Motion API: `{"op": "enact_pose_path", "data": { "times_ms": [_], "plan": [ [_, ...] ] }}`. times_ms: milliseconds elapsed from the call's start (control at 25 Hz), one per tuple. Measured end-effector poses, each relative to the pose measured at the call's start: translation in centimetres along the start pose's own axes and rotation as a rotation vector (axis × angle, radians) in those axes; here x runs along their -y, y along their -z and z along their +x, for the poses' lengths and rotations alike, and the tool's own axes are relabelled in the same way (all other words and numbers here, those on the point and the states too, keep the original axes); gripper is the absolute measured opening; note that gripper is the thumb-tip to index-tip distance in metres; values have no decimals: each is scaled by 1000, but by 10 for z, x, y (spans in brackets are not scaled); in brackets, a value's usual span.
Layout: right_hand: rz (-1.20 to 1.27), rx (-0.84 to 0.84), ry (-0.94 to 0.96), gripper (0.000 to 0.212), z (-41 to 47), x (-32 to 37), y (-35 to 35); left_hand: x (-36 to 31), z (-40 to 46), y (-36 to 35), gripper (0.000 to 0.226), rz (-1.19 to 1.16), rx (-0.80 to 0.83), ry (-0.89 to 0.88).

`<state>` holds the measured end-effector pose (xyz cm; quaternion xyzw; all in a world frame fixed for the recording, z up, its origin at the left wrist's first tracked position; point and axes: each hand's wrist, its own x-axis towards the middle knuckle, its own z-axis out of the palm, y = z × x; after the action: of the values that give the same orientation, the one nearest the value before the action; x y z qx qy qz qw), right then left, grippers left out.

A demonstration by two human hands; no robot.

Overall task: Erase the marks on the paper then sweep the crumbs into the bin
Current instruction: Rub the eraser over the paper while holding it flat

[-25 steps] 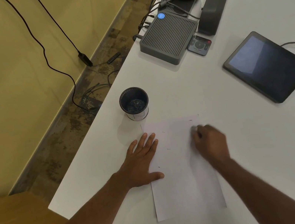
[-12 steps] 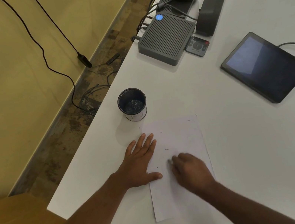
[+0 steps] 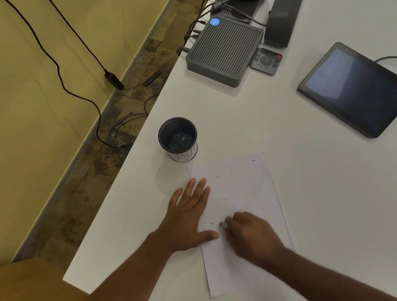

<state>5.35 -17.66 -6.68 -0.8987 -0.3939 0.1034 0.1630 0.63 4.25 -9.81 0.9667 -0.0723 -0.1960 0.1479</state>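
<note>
A white sheet of paper (image 3: 245,184) lies on the white table (image 3: 333,206) with a few short dark marks on it. My left hand (image 3: 189,214) lies flat, fingers spread, on the sheet's left edge. My right hand (image 3: 252,236) is blurred and closed, with a small grey eraser (image 3: 222,224) showing at its fingertips, pressed to the paper beside a dark mark near my left thumb. The bin (image 3: 178,138), a small dark mesh cup, stands upright just beyond the sheet's top left corner.
A dark tablet (image 3: 358,89) with a cable lies at the right. A grey ribbed box (image 3: 224,51), a small remote (image 3: 266,61) and a monitor stand sit at the back. The table's left edge drops to a floor with cables.
My right hand has swept from the paper's upper right down and left to a spot beside my left thumb. My left hand has stayed flat on the sheet.
</note>
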Motion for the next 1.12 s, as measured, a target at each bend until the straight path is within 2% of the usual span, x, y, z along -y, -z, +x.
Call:
{"op": "enact_pose_path", "data": {
  "times_ms": [80, 160, 200, 280, 400, 480, 600, 680, 760, 800, 840, 920, 1000, 1040, 1120],
  "plan": [
    [-3, -48, -183, 16, 23, -41, 14, 0, 0, 1, 110, -12, 3, -1],
    [-52, -222, -357, 29, 43, -74, 32, 0, 1, 1, 110, -16, 14, 0],
    [-38, -257, -385, 31, 45, -75, 34, -1, 1, 2, 110, -12, 15, 3],
    [3, -186, -309, 26, 36, -38, 28, -1, 0, 3, 110, -6, 19, 5],
    [7, -33, -58, 15, 7, -5, 5, 0, 0, 2, 110, 0, 20, 4],
    [1, -64, -186, 20, 27, -39, 17, 0, 1, 2, 110, -9, 12, 0],
    [-34, -247, -405, 33, 51, -74, 36, 0, 1, 1, 110, -14, -4, -2],
    [12, -220, -363, 28, 46, -45, 28, 0, 0, 1, 110, -12, -1, -2],
    [50, -63, -166, 16, 17, 0, 4, 0, 0, 2, 109, -10, 2, -1],
    [22, -27, -70, 13, 8, 3, -3, 0, 1, 1, 109, -8, 5, -2],
    [23, -15, -62, 13, 10, -8, -2, 0, 1, 1, 109, -7, 4, -2],
    [22, -97, -273, 22, 31, -50, 17, 0, 1, 1, 110, -8, 7, -2],
    [1, -248, -438, 28, 45, -81, 38, 0, 1, 1, 110, -10, 1, -6],
    [16, -278, -456, 29, 47, -79, 39, 0, 1, 1, 110, -11, -6, -5],
    [62, -205, -375, 25, 37, -38, 25, 0, 0, 2, 110, -14, -3, -2]
  ]
}}
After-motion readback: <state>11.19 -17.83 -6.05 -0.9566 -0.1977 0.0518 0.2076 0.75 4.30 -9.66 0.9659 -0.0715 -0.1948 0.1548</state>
